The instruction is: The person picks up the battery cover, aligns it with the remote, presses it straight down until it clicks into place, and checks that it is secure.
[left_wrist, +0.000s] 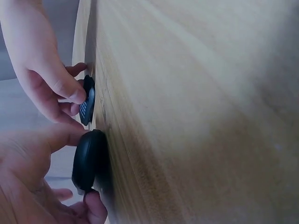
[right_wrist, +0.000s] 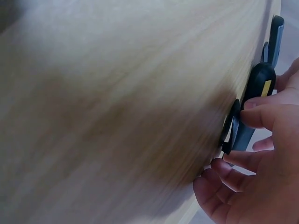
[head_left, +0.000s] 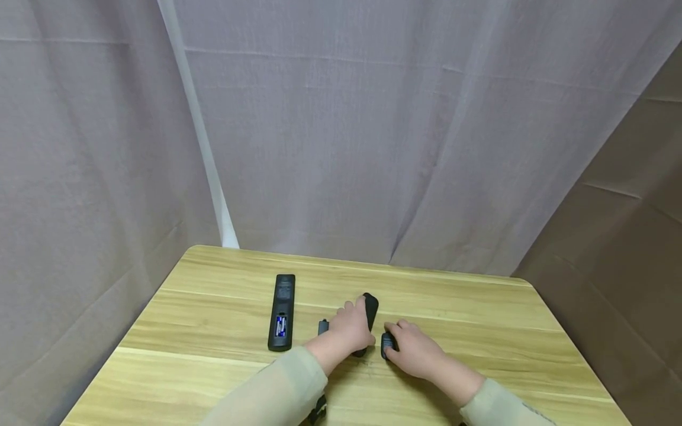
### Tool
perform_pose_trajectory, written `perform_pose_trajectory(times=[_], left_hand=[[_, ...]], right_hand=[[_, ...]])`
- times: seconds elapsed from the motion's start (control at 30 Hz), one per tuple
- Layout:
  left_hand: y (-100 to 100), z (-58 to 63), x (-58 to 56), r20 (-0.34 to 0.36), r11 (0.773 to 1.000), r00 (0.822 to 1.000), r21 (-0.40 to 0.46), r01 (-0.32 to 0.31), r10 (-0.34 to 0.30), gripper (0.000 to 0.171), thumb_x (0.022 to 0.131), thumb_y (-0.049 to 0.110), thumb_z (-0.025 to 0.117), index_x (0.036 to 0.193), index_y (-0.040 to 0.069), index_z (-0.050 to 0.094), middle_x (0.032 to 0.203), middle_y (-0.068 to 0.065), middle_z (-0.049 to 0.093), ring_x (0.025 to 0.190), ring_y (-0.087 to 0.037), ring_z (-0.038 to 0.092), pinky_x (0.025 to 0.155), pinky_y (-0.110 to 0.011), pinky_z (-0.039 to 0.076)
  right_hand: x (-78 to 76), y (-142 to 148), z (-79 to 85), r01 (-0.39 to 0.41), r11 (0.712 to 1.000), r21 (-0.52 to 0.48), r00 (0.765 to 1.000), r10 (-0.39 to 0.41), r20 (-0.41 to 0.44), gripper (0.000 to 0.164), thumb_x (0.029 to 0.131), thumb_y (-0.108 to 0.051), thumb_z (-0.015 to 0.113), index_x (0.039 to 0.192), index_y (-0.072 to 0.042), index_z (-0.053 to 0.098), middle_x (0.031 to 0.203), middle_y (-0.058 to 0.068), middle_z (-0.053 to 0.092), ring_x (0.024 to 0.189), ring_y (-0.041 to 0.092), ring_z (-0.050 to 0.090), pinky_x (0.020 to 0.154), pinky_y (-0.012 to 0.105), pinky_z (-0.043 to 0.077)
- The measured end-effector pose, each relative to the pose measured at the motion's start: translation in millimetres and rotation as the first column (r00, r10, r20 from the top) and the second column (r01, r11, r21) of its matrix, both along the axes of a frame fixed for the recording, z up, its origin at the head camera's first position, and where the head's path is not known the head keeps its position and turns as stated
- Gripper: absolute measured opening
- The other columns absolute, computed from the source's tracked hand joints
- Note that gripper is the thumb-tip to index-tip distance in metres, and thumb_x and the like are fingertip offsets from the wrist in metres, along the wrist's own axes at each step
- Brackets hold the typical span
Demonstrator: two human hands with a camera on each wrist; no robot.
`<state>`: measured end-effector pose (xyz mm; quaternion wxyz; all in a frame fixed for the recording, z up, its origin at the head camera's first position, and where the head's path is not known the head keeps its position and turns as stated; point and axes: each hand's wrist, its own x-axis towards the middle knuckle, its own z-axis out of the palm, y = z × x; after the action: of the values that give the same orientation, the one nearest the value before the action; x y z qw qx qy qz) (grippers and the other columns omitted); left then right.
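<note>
My left hand (head_left: 348, 326) grips a black remote control (head_left: 372, 306) by its sides, low over the wooden table. In the right wrist view a small yellow patch shows on this remote (right_wrist: 259, 77). Just to the right, my right hand (head_left: 417, 350) pinches a small black battery cover (head_left: 388, 343) between thumb and fingers. The left wrist view shows the cover (left_wrist: 87, 103), ribbed on one face, close beside the remote's rounded end (left_wrist: 86, 161). Left of my left hand lies a second small dark cover (head_left: 322, 326), partly hidden by that hand.
A second black remote (head_left: 282, 299) lies at the left, its battery compartment uncovered with blue batteries (head_left: 280, 326) inside. The wooden table (head_left: 479, 307) has rounded back corners. Grey curtains (head_left: 330, 148) hang behind it, and a brownish cloth (head_left: 629, 254) hangs at the right.
</note>
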<state>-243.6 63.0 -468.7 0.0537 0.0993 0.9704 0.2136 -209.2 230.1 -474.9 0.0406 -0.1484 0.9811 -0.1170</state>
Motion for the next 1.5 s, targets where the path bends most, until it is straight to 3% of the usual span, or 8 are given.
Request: perform_pose_trajectory(times=[0.27,0.53,0.67,0.8,1.03,1.33,1.5], left_hand=[[-0.4,-1.6,-5.1,0.045,0.997,0.999,0.070,-0.012,0.009,0.085,0.085,0.035,0.078,0.150,0.007,0.032,0.122,-0.019,0.055,0.080,-0.028,0.061,0.060,-0.039,0.051],[-7.6,-2.1,-14.3,0.104,0.982,0.994,0.182,-0.057,0.039,0.060,0.098,0.032,0.060,0.145,0.000,0.041,0.119,-0.018,0.064,0.083,-0.025,0.063,0.066,-0.040,0.052],[-14.5,-0.1,-15.4,0.145,0.961,0.989,0.267,-0.070,0.032,0.042,0.097,0.028,0.060,0.127,-0.001,0.056,0.102,-0.011,0.067,0.076,-0.020,0.060,0.068,-0.036,0.051],[-18.8,0.6,-15.0,0.174,0.949,0.985,0.310,-0.062,0.007,0.025,0.095,0.027,0.061,0.103,0.003,0.064,0.079,-0.004,0.061,0.059,-0.017,0.058,0.054,-0.030,0.048],[-21.1,-1.4,-18.1,0.182,0.939,0.983,0.340,-0.044,-0.020,0.023,0.094,0.025,0.063,0.078,0.009,0.060,0.067,-0.002,0.060,0.049,-0.015,0.056,0.044,-0.026,0.045],[-23.6,-2.6,-20.1,0.230,0.908,0.973,0.411,-0.086,-0.012,0.017,0.094,0.018,0.063,0.082,0.007,0.059,0.074,-0.005,0.060,0.055,-0.017,0.060,0.044,-0.029,0.051],[-27.4,-2.6,-18.0,0.256,0.883,0.967,0.456,-0.109,-0.012,0.013,0.094,0.015,0.061,0.088,0.004,0.059,0.078,-0.006,0.061,0.058,-0.019,0.063,0.046,-0.032,0.054]], right_hand=[[0.3,-0.7,1.0,0.002,1.000,-0.011,1.000,-0.002,0.000,0.045,0.089,-0.028,0.071,0.127,-0.005,0.063,0.111,0.007,0.059,0.101,0.025,0.058,0.084,0.045,0.052],[0.0,-0.6,2.6,0.014,0.999,-0.032,1.000,-0.013,0.014,0.043,0.088,-0.028,0.073,0.124,-0.007,0.064,0.106,0.004,0.059,0.095,0.021,0.057,0.079,0.042,0.051],[-2.5,0.5,1.8,0.009,0.998,-0.057,1.000,-0.008,0.014,0.040,0.087,-0.027,0.075,0.120,-0.007,0.064,0.104,0.005,0.060,0.095,0.022,0.057,0.081,0.042,0.051],[-6.8,1.9,0.3,0.008,0.993,-0.120,1.000,-0.005,0.029,0.036,0.085,-0.023,0.077,0.114,-0.005,0.065,0.102,0.005,0.062,0.094,0.021,0.059,0.082,0.042,0.051],[-10.8,2.2,-0.3,0.074,0.974,-0.216,0.993,-0.052,0.105,0.034,0.086,-0.019,0.078,0.114,-0.006,0.063,0.088,0.000,0.060,0.079,0.013,0.055,0.071,0.035,0.048],[-8.5,-0.9,4.1,0.083,0.940,-0.332,0.993,-0.050,0.108,0.024,0.093,-0.009,0.068,0.116,-0.007,0.064,0.075,-0.001,0.052,0.060,0.013,0.047,0.054,0.027,0.038],[-9.1,-2.3,3.8,0.096,0.909,-0.405,0.992,-0.051,0.120,0.022,0.096,-0.004,0.060,0.118,-0.008,0.064,0.079,0.000,0.054,0.057,0.013,0.053,0.049,0.027,0.044]])
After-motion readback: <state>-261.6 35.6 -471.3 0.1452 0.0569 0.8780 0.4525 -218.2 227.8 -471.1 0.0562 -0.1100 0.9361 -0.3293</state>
